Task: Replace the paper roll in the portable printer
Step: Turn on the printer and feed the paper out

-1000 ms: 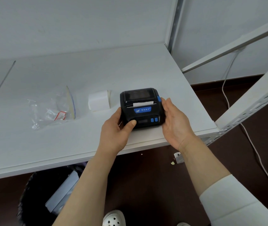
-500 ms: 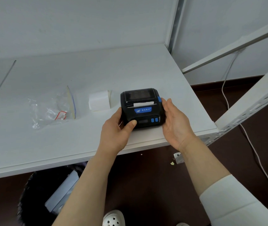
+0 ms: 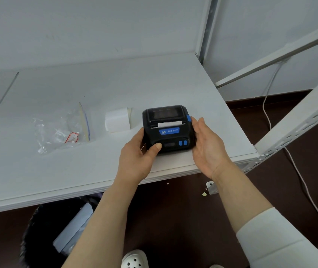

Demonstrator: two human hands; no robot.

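A black portable printer (image 3: 168, 128) with blue buttons and a blue label sits near the front right corner of the white shelf (image 3: 38, 175). Its lid is closed and a strip of white paper sticks out of the slot. My left hand (image 3: 138, 155) grips the printer's left front corner, thumb on its top. My right hand (image 3: 208, 146) lies with straight fingers against the printer's right side, fingertips by the blue latch (image 3: 188, 118). A white paper roll (image 3: 117, 119) lies just left of the printer.
A clear plastic bag (image 3: 61, 130) lies further left on the shelf. White metal shelf posts (image 3: 297, 117) rise on the right. A black waste bin (image 3: 53, 233) with paper in it stands under the shelf. A white cable (image 3: 266, 113) trails over the dark floor.
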